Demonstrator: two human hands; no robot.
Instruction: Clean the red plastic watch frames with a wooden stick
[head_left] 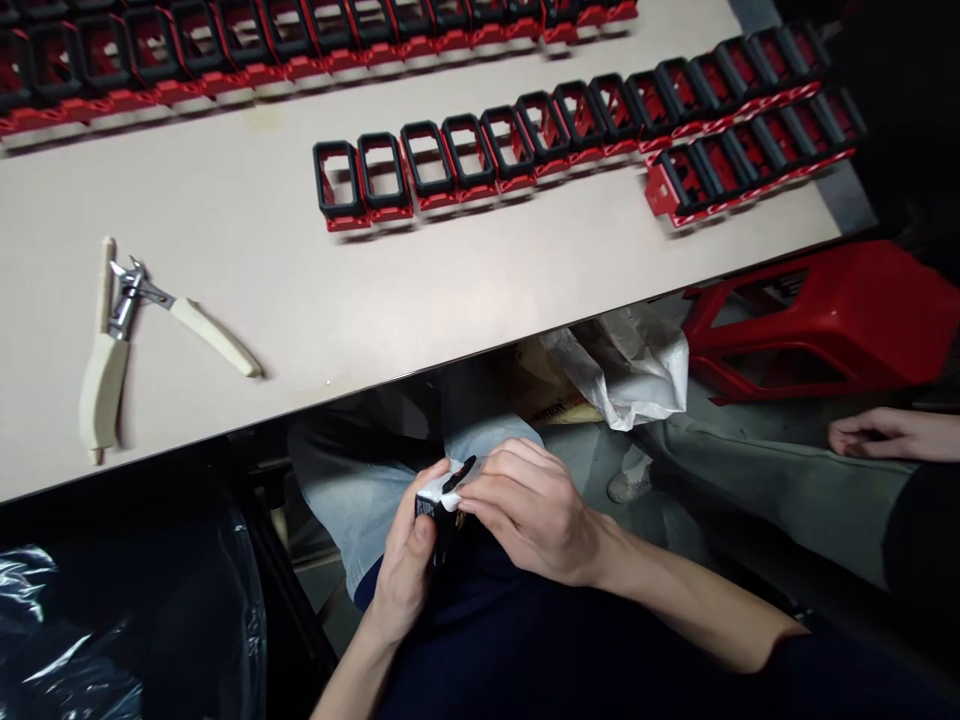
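Gripping a small black part low over the lap, below the near edge of the desk, the left hand cups it from underneath, with the thumb pressed up against its side. The right hand closes over it from above, its fingers lying across a scrap of white tissue held against the part. The hands are together, clamped on the part from both sides, and the fingers hide most of its shape. A pale denim knee lies just behind them.

Up on the desk, well apart from both hands, a pair of cutters with cream grips lies open toward the left of the near edge. Rows of black frames with red bases stand along the desk, one row running along the far edge and others reaching toward the right corner. Below the near edge, a crumpled white bag sits beside a red plastic stool. At the right, a co-worker's hand rests on a grey trouser leg, apart from the person's own hands. Clear plastic sheeting shows at the lower left.
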